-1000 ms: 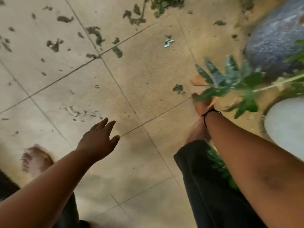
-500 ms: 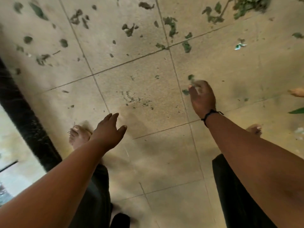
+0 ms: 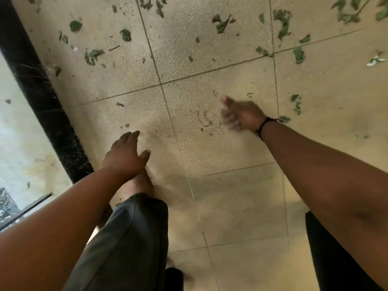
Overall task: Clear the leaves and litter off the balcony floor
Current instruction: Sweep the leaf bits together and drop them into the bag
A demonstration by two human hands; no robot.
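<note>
Several torn green leaves (image 3: 282,25) lie scattered over the beige tiled balcony floor (image 3: 210,148), mostly across the top of the view. A small white and green scrap of litter (image 3: 375,60) lies at the far right. My left hand (image 3: 125,157) hangs open above my left foot, holding nothing. My right hand (image 3: 241,115), with a black band at the wrist, is blurred with motion over the middle tile; its fingers look spread and nothing shows in it. Small leaf bits (image 3: 296,103) lie just right of it.
A black raised edge (image 3: 42,97) runs diagonally down the left side, with a paler surface beyond it. My bare left foot (image 3: 138,185) and dark trouser legs (image 3: 130,238) fill the lower part. A thin twig (image 3: 114,47) lies at upper left.
The view has swung left, taking the pots and leafy stalk out of sight. My right hand held a leafy stem, then pinched a small leaf; now it is spread and empty, further left.
</note>
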